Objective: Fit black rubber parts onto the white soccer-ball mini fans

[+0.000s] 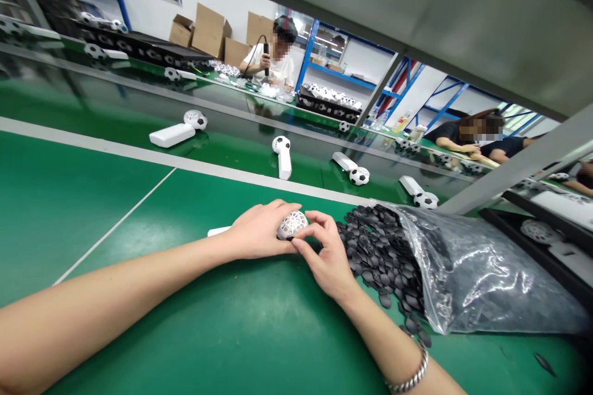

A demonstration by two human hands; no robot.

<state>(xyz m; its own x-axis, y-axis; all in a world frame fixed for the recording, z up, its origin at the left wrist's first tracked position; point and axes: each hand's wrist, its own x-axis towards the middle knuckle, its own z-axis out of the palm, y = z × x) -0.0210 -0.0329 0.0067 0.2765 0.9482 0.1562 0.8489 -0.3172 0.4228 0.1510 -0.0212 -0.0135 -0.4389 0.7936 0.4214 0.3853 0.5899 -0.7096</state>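
Observation:
My left hand (257,229) is wrapped around a white handheld fan whose round grille head (291,224) shows between my hands; its white handle end (217,231) pokes out to the left on the green bench. My right hand (327,253) pinches at the right side of the grille head with thumb and fingers closed. Just right of that hand lies a heap of small black pieces (377,247) spilling from a clear plastic bag (472,271).
Behind the bench a green conveyor (115,117) carries several white fans with football-pattern heads (281,154). Across it two people work at the far side. A black tray (542,241) with parts is at the right. A grey metal post (519,166) slants up right.

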